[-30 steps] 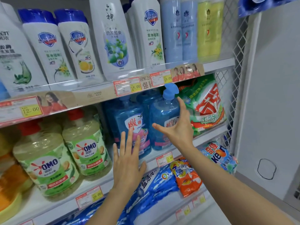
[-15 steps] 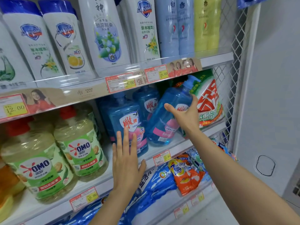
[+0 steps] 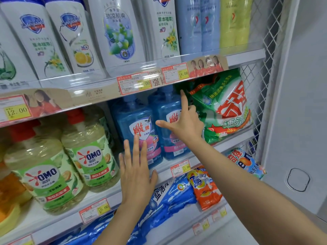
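Two blue pump bottles stand upright side by side on the middle shelf [image 3: 221, 147], the left one [image 3: 134, 119] and the right one [image 3: 163, 110]. My right hand [image 3: 184, 122] is against the front of the right bottle. Its index finger points up along the bottle's right side, its thumb is spread to the left, and the other fingers are loosely bent. It does not grip the bottle. My left hand [image 3: 136, 175] is held flat with straight fingers just in front of the left bottle's lower label, holding nothing.
A green detergent bag [image 3: 228, 106] leans right of the bottles. Two yellow-green OMO bottles [image 3: 90, 156] stand to the left. White body-wash bottles [image 3: 116, 32] fill the upper shelf. Blue [image 3: 169, 197] and orange [image 3: 203, 190] bags lie below. A wire mesh panel [image 3: 265, 82] closes the right end.
My right hand held the right blue bottle tilted off the shelf. The bottle now stands upright beside the other one, and my fingers have loosened. My left hand has stayed put.
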Available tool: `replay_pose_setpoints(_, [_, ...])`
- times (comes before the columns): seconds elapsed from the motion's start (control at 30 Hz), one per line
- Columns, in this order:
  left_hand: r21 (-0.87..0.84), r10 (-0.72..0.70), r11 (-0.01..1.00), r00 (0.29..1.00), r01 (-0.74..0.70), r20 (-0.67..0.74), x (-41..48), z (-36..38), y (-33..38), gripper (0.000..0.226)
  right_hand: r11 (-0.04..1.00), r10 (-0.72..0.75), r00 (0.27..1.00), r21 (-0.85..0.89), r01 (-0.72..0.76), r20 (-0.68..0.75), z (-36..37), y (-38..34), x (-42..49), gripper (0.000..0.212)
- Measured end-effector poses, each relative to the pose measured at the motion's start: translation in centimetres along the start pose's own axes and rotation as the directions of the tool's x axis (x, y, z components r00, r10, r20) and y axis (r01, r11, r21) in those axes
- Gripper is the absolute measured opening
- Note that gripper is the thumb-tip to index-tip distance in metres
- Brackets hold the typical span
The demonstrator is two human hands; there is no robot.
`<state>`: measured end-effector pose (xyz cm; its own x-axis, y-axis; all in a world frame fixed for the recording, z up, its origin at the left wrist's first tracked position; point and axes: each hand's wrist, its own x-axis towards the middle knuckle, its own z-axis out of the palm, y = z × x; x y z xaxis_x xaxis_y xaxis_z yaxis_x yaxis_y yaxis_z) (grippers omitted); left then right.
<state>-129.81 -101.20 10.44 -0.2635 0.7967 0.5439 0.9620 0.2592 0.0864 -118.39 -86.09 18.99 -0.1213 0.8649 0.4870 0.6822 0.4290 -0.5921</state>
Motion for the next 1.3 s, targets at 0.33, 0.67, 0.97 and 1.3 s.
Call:
replay_pose_setpoints(0.33, [-0.051, -0.035, 0.998, 0.997, 0.038, 0.066, 0.1, -0.2, 0.1, 0.095, 0.996, -0.032, 0.997, 0.083, 0.026, 0.070, 0.4, -0.1, -0.8, 0.140])
replay_pose_setpoints(0.67, [-0.153, -0.118, 0.977, 0.973, 0.150, 0.199, -13.3, -6.2, -7.2, 0.054, 0.744, -0.476, 0.873, 0.578, 0.335, 0.107, 4.2, -4.2, -18.7, 0.053])
replay_pose_setpoints(0.97, [0.327, -0.623, 0.781, 0.628, 0.532, 0.465, -33.1, -11.3, -20.8, 0.060, 0.928, -0.342, 0.256, 0.281, 0.246, 0.904, 10.9, -3.5, -37.9, 0.077])
replay_pose_setpoints(1.3, [0.526, -0.787, 0.603, 0.340, 0.600, 0.515, -46.1, -11.3, -36.5, 0.079, 0.961, 0.009, 0.524, -0.152, 0.231, 0.852, 16.6, -9.3, -45.5, 0.085])
